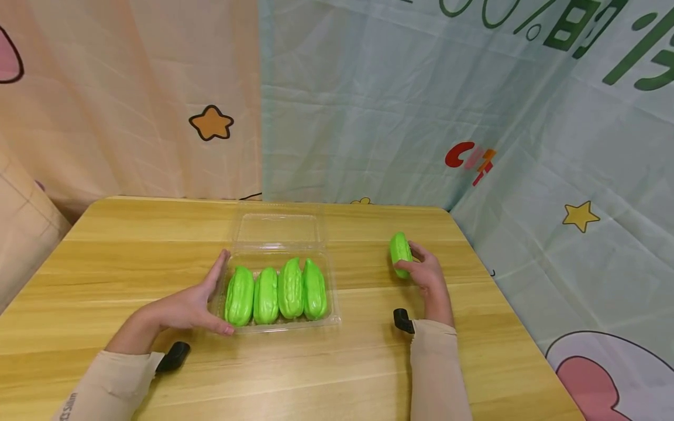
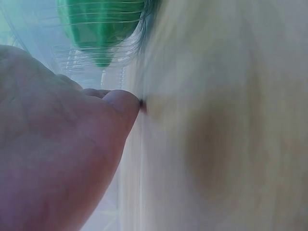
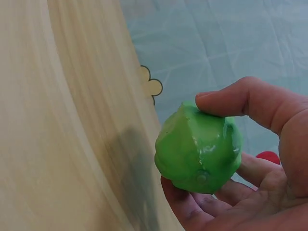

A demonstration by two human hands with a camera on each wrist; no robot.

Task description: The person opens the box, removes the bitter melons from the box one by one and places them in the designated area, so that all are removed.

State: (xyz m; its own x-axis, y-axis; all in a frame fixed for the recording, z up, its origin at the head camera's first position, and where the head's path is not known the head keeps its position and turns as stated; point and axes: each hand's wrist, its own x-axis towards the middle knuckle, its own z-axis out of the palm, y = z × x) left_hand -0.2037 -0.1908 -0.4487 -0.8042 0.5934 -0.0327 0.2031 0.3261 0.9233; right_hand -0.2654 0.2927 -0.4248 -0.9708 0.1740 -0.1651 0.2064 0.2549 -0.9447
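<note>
My right hand point(image 1: 426, 272) holds a glossy, ridged green bitter melon point(image 1: 401, 252) over the right part of the table. In the right wrist view, the thumb lies on one side of the bitter melon point(image 3: 199, 149) and the fingers curl round the other. Four-sided and clear, a plastic box point(image 1: 286, 328) sits at the middle with its lid point(image 1: 279, 229) folded back behind it. Several similar bitter melons point(image 1: 265, 295) lie side by side inside. My left hand point(image 1: 192, 304) is spread along the box's left side, thumb at the front left corner and fingers reaching back.
The wooden table point(image 1: 337, 374) ends at a back edge before hanging printed cloths point(image 1: 358, 117). Another printed cloth point(image 1: 568, 280) runs along the right side. A black wrist-worn piece point(image 1: 173, 356) juts from the left sleeve, and a similar one point(image 1: 403, 321) from the right.
</note>
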